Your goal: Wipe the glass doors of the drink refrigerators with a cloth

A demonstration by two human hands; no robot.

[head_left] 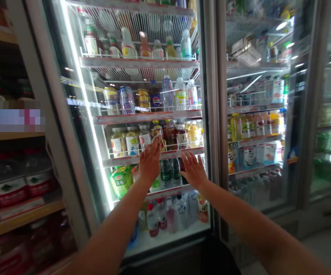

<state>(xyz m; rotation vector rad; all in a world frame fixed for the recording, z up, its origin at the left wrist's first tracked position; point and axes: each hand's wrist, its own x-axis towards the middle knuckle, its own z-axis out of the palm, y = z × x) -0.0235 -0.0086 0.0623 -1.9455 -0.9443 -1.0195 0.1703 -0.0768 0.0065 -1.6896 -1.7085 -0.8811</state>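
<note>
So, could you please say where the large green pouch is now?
In the head view, the large green pouch sits below and left of the left hand, by the light strip.

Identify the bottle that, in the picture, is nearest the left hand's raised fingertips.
The brown bottle with the yellow cap: the left hand partly covers its front, while neighbouring bottles show to either side.

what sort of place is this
Probably a convenience store or supermarket: a lit drinks fridge stocked with bottles and cans, a neighbouring fridge, and shelved bottle packs at left.
</note>
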